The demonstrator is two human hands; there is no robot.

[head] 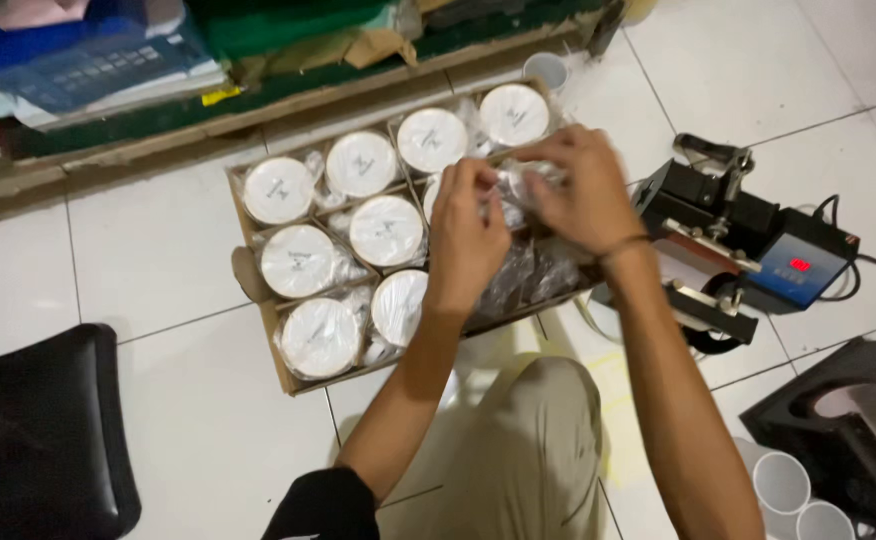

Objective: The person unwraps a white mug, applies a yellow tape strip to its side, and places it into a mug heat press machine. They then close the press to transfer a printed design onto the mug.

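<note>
Both hands, left hand (pixel 466 240) and right hand (pixel 583 190), are pinching a crinkled clear plastic wrapper (pixel 518 185) between closed fingers above the shallow brown cardboard box (pixel 258 290) holding round white-topped wrapped mugs (pixel 300 261), beside a black mug press (pixel 748 255).

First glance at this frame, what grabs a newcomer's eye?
The shallow brown cardboard box of round white plastic-wrapped mugs on the white tiled floor, centre frame. Above its right end, the left hand and right hand pinch clear crinkled plastic wrap. To the right sits a black mug heat press with a lit red display.
</note>
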